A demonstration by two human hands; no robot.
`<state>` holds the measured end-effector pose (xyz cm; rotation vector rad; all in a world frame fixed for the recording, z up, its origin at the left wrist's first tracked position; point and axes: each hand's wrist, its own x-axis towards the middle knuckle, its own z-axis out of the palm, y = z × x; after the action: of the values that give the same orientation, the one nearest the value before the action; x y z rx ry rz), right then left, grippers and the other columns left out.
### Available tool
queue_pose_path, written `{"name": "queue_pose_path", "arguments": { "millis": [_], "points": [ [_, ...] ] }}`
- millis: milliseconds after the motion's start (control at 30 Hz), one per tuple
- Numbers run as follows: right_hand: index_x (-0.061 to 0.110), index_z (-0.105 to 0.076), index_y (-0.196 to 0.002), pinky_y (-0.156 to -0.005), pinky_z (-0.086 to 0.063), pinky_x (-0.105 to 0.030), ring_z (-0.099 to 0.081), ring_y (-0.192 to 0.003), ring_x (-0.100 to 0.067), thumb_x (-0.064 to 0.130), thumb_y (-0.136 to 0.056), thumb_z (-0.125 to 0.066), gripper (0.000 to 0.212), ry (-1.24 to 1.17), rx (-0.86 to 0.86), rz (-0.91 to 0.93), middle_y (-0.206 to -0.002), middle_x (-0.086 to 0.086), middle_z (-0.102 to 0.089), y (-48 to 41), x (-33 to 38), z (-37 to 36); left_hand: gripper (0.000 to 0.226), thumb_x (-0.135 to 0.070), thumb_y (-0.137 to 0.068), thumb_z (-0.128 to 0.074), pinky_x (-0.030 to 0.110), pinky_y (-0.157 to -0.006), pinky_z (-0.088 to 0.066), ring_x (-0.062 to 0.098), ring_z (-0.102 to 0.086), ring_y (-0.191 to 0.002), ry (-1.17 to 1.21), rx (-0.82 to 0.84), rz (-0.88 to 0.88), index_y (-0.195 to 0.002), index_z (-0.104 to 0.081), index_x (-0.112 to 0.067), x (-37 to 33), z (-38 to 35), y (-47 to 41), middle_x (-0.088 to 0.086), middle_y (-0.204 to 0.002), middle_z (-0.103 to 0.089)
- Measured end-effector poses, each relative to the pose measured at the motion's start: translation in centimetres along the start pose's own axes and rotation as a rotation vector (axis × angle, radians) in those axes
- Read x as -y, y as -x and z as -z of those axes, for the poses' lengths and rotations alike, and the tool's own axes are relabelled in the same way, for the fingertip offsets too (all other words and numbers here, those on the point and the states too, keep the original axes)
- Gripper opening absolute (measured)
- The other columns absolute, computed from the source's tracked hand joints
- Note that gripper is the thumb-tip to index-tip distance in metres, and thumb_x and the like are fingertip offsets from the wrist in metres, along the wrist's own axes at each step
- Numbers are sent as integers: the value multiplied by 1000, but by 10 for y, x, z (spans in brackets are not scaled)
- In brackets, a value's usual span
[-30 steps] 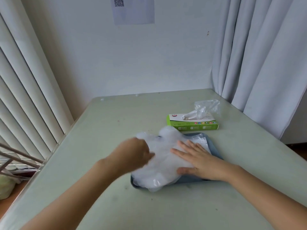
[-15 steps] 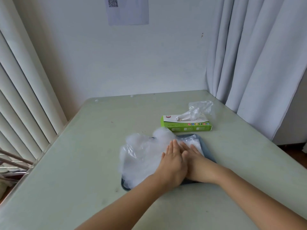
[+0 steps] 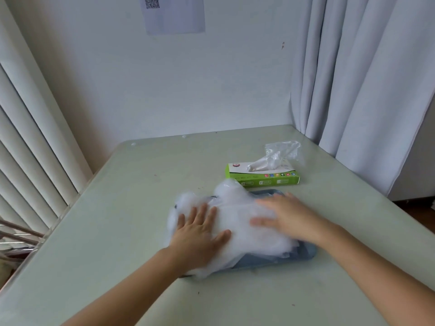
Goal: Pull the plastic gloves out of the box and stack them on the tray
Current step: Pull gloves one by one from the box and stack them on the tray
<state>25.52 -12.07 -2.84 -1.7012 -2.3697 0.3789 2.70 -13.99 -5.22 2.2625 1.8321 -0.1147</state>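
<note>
1. Pressing flat, the left hand [image 3: 199, 234] lies with straight fingers on the glove pile [image 3: 237, 222].
2. The right hand [image 3: 289, 217], equally flat, presses the pile's other side.
3. The tray [image 3: 303, 254] lies under both hands; the box [image 3: 262, 177] sits beyond the right hand on the worktop [image 3: 141, 208].

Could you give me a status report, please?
Left hand, right hand open, flat on glove pile. Pile on blue tray. Next glove poking from green box. Nothing in the way.
</note>
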Motion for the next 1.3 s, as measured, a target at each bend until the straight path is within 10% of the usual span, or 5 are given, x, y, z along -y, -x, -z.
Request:
{"name": "queue_pose_path", "arguments": {
  "millis": [100, 267, 667, 833, 1300],
  "points": [
    [14, -68, -107, -84, -39, -25, -60, -106, -19, 48, -84, -64, 42, -310, -529, -202, -112, -3, -66, -31, -36, 26, 76, -64, -92, -34, 35, -115, -16, 20, -16, -145, 8, 13, -36, -151, -17, -20, -1, 25, 0, 1, -160, -14],
    [6, -62, -112, -97, -40, -32, -56, -114, -21, 47, -77, -71, 55, -913, -535, -563, -117, -2, -60, -74, -98, 66, 48, -50, -93, -50, 27, -93, -42, 19, -54, -117, 157, -236, -33, -128, -56, -19, -15, 80, -33, -1, -128, -60],
    [12, -62, -105, -112, -22, -31, -39, -133, -21, 22, -90, -64, 18, -1276, -343, -718, -134, -8, -54, -109, -126, 63, 56, -41, -101, -35, 42, -117, -2, 24, -5, -147, 130, -59, -249, -152, -18, -26, -62, 59, -118, 6, -160, -9],
    [3, -51, -98, -74, -54, -30, -60, -88, -24, 24, -92, -62, 25, -1590, -398, -794, -134, -20, -50, -109, -123, 62, 62, -53, -99, -30, 47, -116, 2, 37, 5, -146, 48, 27, -179, -153, -4, -34, -71, 46, -129, 14, -160, 5],
    [18, -65, -78, -52, -44, -9, -62, -57, 3, 8, -88, -63, 15, -1821, -575, -328, -57, 11, -67, -108, -86, 105, 61, -54, -99, -25, 49, -117, 1, 37, 9, -146, -10, 11, -171, -152, -1, -37, -71, 36, -135, 14, -160, 8]
  ]
}}
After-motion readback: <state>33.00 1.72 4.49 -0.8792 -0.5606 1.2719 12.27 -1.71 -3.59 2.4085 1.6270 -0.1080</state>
